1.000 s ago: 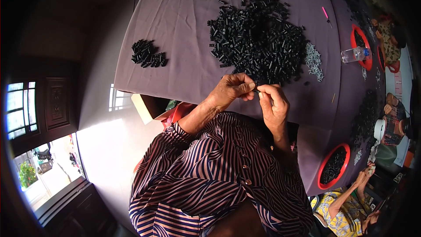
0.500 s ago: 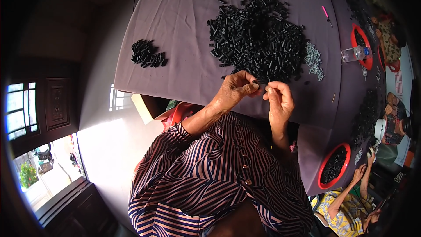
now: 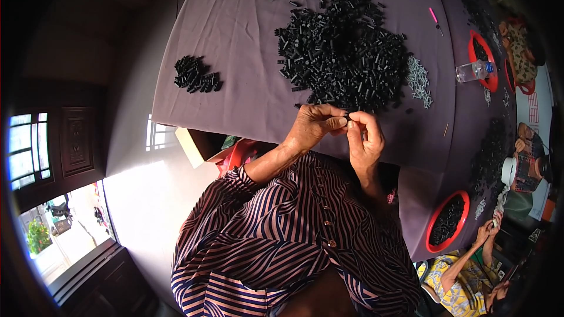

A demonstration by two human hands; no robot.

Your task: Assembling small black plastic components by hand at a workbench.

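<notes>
My left hand (image 3: 316, 124) and my right hand (image 3: 365, 140) meet fingertip to fingertip over the near edge of the grey-purple table (image 3: 247, 53). Between the fingertips they pinch a small black part (image 3: 348, 118). Just beyond the hands lies a big heap of small black parts (image 3: 343, 50). A smaller heap of silvery pieces (image 3: 418, 79) sits at its right side. My striped sleeves come up from below.
A small pile of black parts (image 3: 197, 75) lies at the table's left. A clear plastic bottle (image 3: 473, 71) and a red bowl (image 3: 483, 57) stand at the right; another red bowl with black parts (image 3: 446, 221) sits near another person's hands (image 3: 489, 232). A pink pen (image 3: 433, 16) lies far right.
My two hands drew slightly apart half a second ago and have come together again at the fingertips. The heaps on the table have not moved.
</notes>
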